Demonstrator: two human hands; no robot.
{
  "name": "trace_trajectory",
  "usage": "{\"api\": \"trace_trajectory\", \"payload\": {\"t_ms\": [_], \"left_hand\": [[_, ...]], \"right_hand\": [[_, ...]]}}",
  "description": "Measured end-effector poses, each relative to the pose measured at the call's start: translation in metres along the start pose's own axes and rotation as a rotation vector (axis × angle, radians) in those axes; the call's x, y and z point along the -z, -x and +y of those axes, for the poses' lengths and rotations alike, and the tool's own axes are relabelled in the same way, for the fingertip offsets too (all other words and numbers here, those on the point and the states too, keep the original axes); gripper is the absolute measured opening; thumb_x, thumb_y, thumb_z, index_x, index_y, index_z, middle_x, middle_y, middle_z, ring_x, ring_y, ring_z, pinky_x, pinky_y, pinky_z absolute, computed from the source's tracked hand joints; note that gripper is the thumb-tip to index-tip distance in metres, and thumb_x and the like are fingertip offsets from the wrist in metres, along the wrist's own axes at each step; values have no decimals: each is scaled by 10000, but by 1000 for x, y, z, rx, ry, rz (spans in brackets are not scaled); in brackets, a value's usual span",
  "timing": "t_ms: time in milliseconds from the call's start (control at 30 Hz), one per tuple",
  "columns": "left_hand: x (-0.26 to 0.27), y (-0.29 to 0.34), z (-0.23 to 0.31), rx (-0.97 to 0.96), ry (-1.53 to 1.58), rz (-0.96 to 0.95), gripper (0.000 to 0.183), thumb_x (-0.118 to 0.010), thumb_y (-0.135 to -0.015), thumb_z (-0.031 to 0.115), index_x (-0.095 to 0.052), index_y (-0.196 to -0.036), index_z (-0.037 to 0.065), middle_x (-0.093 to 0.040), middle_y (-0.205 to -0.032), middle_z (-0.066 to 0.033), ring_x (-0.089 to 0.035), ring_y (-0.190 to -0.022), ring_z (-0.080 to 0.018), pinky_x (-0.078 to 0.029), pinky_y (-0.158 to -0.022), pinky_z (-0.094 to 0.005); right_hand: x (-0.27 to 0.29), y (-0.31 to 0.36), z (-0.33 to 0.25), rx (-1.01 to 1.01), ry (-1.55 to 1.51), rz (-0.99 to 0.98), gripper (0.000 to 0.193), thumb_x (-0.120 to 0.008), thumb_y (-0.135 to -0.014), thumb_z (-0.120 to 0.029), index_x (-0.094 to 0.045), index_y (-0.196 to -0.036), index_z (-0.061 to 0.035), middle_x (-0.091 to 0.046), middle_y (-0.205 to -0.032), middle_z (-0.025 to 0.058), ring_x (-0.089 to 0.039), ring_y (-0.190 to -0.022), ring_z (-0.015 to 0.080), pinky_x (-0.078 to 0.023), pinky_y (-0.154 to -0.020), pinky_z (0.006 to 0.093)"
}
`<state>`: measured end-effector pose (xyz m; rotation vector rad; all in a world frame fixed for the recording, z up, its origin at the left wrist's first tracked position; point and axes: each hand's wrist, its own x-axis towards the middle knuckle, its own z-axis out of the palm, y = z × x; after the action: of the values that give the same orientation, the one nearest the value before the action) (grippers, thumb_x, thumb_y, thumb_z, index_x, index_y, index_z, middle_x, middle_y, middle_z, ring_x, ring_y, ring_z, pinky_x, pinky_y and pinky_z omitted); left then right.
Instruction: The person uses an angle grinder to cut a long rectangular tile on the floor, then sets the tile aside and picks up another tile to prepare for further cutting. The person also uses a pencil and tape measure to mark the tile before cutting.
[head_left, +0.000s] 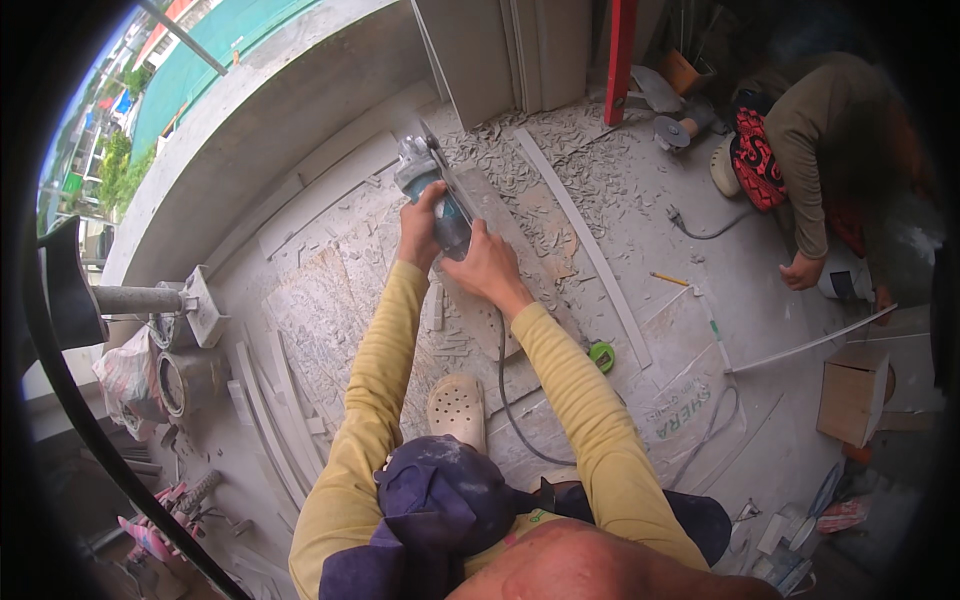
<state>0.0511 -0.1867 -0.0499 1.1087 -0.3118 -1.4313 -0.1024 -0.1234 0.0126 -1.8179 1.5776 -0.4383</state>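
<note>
An angle grinder (452,226) with a teal body points away from me, its silver head and disc at the far end, over the dusty boards. My left hand (421,230) is closed around its body from the left side. My right hand (490,268) is closed at its rear end, the fingers partly hidden. Below the hands lies a dusty grey board (515,225). From under my right wrist the dark power cord (505,400) runs down and curves right. Faint dust blurs the disc's outline.
Offcuts and chips (490,135) litter the floor beside a long pale strip (590,240). A green tape measure (601,356) and a pencil (668,278) lie to the right. Farther right, a co-worker's hand (803,270) hangs near a second grinder (672,132). Large panels (470,70) lean at the back.
</note>
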Motion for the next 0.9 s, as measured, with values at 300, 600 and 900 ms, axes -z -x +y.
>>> {"api": "trace_trajectory", "payload": {"t_ms": [300, 600, 900], "left_hand": [[-1, 13, -9, -4, -45, 1, 334, -773, -1003, 253, -739, -1161, -39, -766, -960, -105, -749, -792, -216, -643, -744, -374], [3, 1, -6, -19, -49, -4, 361, -770, -999, 270, -739, -1167, -48, -772, -975, -112, -749, -798, -219, -640, -745, -375], [1, 14, -8, 3, -32, 2, 325, -801, -967, 204, -726, -1172, -37, -756, -994, -91, -740, -801, -204, -635, -733, -369]], "right_hand": [[3, 13, 6, -1, 9, -26, 763, -813, -815, -447, -538, -1279, 94, -774, -1051, 320, -771, -998, 486, -620, -889, 546], [5, 5, -1, -26, 8, -44, 764, -816, -814, -449, -544, -1279, 94, -775, -1050, 321, -771, -1004, 486, -618, -898, 545], [6, 14, 5, 3, -6, -22, 754, -819, -804, -444, -553, -1267, 89, -771, -1037, 327, -770, -983, 494, -617, -880, 552]]}}
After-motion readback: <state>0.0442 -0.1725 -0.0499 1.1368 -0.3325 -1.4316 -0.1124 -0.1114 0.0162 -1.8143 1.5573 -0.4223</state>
